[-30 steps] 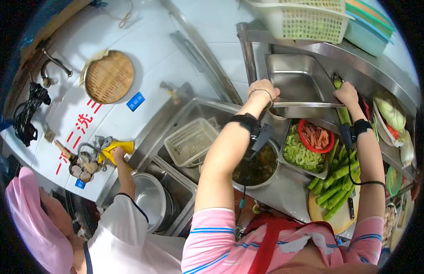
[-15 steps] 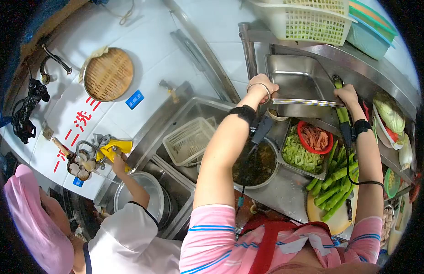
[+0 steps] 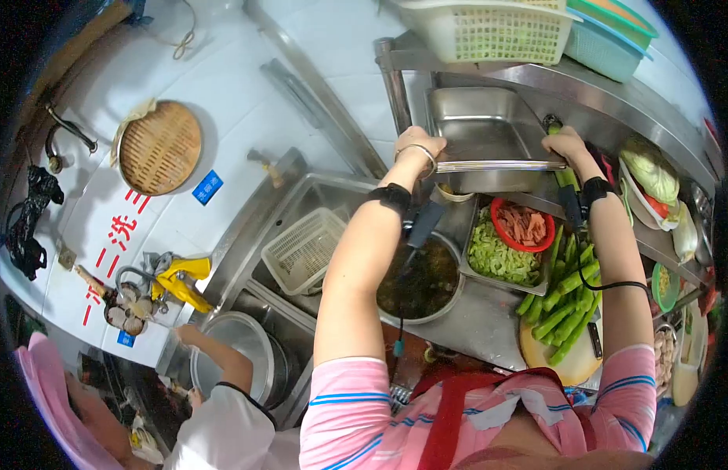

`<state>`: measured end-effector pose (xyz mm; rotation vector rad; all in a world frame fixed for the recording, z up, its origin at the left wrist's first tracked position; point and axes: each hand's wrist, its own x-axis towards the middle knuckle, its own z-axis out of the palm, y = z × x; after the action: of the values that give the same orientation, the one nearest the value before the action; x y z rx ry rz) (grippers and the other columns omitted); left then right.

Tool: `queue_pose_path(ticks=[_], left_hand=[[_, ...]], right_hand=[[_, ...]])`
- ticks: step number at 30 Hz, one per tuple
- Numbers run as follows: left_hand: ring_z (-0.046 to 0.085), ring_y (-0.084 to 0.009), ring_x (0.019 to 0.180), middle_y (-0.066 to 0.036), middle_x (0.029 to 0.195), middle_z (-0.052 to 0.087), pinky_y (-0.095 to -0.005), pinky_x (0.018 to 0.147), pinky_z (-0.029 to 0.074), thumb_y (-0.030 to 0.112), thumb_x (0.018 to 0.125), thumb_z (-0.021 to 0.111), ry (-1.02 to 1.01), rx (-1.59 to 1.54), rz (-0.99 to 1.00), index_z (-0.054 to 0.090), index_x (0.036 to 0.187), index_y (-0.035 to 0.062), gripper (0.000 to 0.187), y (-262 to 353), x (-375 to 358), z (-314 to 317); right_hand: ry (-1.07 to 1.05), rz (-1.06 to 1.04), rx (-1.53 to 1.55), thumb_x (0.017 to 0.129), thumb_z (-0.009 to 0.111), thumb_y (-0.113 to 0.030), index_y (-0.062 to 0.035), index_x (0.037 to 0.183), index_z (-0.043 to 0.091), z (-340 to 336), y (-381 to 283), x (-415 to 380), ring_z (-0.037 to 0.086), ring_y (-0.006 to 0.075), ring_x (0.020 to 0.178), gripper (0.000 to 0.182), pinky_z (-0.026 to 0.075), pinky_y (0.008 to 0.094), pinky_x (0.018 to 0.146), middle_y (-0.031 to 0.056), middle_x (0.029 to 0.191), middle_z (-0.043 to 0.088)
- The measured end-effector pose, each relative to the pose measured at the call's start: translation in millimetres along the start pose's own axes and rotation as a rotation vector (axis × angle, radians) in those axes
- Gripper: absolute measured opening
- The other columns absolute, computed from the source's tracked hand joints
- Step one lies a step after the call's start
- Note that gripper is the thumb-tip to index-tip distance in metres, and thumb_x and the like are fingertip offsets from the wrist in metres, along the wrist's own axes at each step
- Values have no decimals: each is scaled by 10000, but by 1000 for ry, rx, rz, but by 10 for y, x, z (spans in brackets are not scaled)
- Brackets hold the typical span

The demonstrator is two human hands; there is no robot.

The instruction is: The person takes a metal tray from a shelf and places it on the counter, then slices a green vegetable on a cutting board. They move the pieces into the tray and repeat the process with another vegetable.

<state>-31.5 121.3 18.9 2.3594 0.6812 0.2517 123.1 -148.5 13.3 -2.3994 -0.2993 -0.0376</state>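
Observation:
A stack of nested stainless steel pans (image 3: 496, 149) sits tilted under the upper shelf, its several rims showing at the front. My left hand (image 3: 420, 147) is closed around the left edge. At the opposite edge, my right hand (image 3: 565, 144) grips the rim, beside a dark green vegetable partly hidden behind it. Below the stack stands a metal tray of sliced light green vegetable (image 3: 497, 258), with a red bowl of pink meat strips (image 3: 527, 225) on it. A round pot of dark liquid (image 3: 420, 290) is under my left forearm.
Green stalks (image 3: 564, 313) and a knife (image 3: 594, 340) lie on a round cutting board (image 3: 540, 356). Left are a sink with a white basket (image 3: 305, 251), a large metal pot (image 3: 231, 356) and a co-worker's arm (image 3: 223, 356). Baskets (image 3: 505, 31) occupy the shelf above.
My view has shifted slightly, and both hands keep their hold on the pans. The co-worker's hand has dropped from the yellow gloves by the tap toward the large pot.

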Motion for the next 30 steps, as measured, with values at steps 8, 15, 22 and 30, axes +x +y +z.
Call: queue_pose_path(ticks=[8,15,22,30], left_hand=[[626,-290,855,-208,887,633,-331,747,482,352,648,609,83,171,75,653,844,-38,438,22,113,43],[652,-246,731,-138,783,658,-300,697,504,313,677,620,-30,56,-17,668,815,-4,349,98,328,-36],[525,-190,606,-78,768,564,-300,434,433,205,692,661,-72,-718,-139,586,812,36,220,-42,497,-46],[292,-278,1233,-98,1377,316,-408,926,279,553,785,495,-24,-1316,183,317,1341,111,732,-413,-165,255]], right_hand=[[-25,36,-34,468,585,-139,71,553,536,9,2,65,539,251,536,232,429,321,511,181,562,520],[20,-2,-61,506,578,-122,53,548,554,-105,-160,-68,538,273,524,181,419,331,500,163,546,532],[-45,158,736,592,576,-108,-40,616,508,-96,-108,-83,399,163,507,99,304,313,460,43,605,465],[-86,-29,1343,615,577,-43,-108,654,435,-159,-158,-551,420,164,576,160,346,307,527,21,656,423]])
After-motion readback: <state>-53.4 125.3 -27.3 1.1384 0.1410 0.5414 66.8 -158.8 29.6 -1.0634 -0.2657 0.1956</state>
